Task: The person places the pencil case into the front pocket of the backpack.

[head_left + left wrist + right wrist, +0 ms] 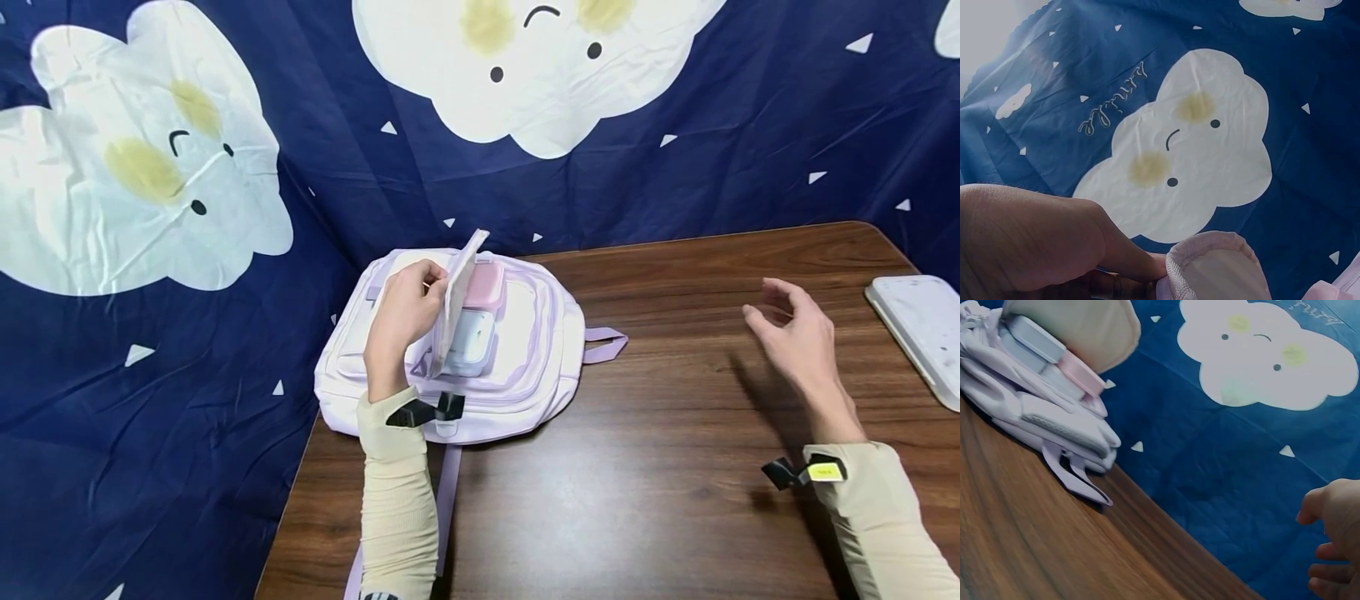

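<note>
A white and lilac backpack [551, 367] lies on the wooden table at the left. My left hand [408, 304] pinches the edge of its raised pocket flap [459, 304], and the left wrist view shows thumb and fingers on that flap's rim [1175, 275]. Under the flap sit a pink box [484, 285] and a pale blue box [470, 340], side by side in the pocket; the right wrist view shows the pink box [1082, 372] too. My right hand [802, 342] hovers over the table at the right, holding nothing, its fingers loosely bent and thumb apart.
A white flat case or tray [918, 329] lies at the table's right edge. The backpack's lilac loop [606, 346] extends to the right, and a strap [448, 500] hangs toward the front beneath my left arm. A dark blue cloth [315, 83] with clouds hangs behind.
</note>
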{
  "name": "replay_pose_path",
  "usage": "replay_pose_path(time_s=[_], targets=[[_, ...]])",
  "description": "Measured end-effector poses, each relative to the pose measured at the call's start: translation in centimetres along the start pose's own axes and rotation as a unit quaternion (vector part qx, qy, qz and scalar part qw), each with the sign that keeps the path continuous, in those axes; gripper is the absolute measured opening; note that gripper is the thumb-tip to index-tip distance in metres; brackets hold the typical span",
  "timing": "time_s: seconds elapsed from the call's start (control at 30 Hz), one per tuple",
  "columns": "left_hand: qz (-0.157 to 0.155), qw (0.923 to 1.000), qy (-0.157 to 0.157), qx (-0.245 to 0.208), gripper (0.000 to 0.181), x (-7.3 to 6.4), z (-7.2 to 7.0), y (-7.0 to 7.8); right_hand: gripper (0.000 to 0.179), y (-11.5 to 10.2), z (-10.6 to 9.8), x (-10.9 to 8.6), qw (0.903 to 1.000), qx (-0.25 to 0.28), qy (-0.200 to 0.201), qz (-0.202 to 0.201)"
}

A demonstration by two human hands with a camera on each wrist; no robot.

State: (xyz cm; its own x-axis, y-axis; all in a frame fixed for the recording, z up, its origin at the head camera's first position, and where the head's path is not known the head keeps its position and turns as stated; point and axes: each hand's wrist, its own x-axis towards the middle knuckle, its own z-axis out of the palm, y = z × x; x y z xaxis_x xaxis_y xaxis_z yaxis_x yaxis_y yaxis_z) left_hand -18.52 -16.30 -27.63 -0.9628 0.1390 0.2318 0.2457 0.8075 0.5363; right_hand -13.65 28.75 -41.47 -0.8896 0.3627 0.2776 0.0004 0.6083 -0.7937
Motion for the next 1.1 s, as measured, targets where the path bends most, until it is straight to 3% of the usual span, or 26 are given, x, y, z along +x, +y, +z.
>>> replay_pose_path(time_s=[0.6,0.87,0.97,1.1], targets=[[0.001,1.0,0.0,0.003,0.018,-0.2,0.0,-0.1,0.059,3.8,-5.2,1.1,0.9916,-0.053,0.055,0.104],[-0.002,1.0,-0.001,0.002,0.018,-0.2,-0.1,-0.1,0.058,5.5,-7.1,1.0,0.9835,0.009,0.105,0.148],[0.0,1.0,-0.001,0.002,0.018,-0.2,-0.1,-0.1,0.061,7.1,-7.7,1.2,0.9792,0.053,0.104,0.166],[0.001,1.0,0.0,0.001,0.018,-0.2,-0.1,-0.1,0.059,12.4,-8.0,2.4,0.9743,0.079,0.144,0.154]])
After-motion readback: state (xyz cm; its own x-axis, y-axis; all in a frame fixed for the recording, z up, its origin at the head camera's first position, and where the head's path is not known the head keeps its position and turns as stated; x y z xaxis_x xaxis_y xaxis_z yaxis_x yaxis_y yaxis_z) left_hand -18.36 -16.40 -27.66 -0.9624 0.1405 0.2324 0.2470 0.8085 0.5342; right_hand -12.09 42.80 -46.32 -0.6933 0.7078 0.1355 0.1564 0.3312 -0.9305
